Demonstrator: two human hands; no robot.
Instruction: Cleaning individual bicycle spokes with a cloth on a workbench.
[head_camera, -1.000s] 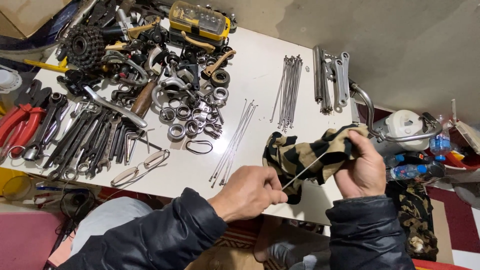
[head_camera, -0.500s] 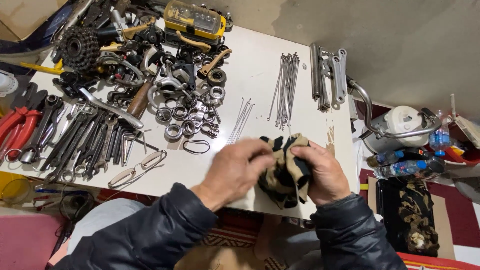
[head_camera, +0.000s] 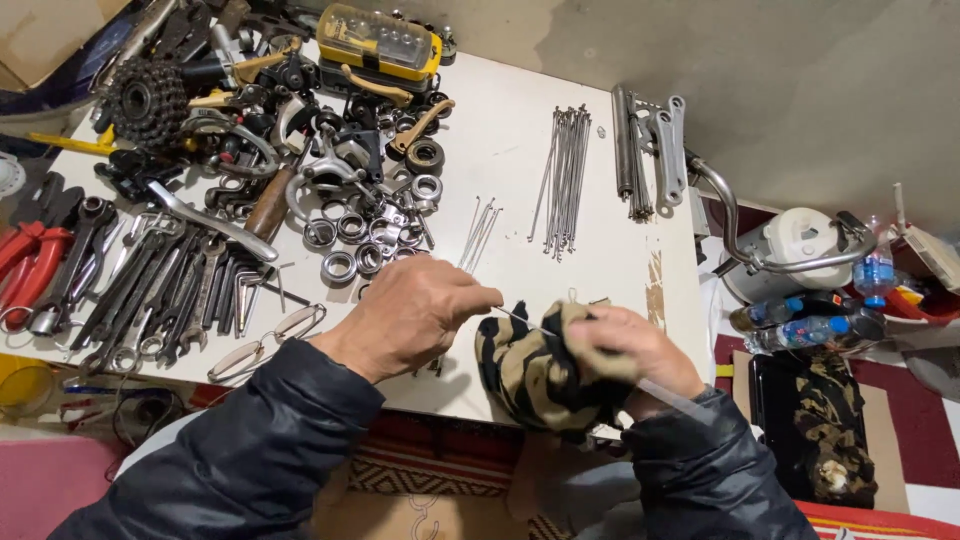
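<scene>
Over the near table edge, a thin spoke is pinched at its left end by the left hand, its length running rightward and down through the striped rag clamped around it by the right hand.

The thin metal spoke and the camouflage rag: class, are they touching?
Touching. The head view shows the spoke, pinched by the left hand, running straight into the rag that the right hand wraps around it.
</scene>
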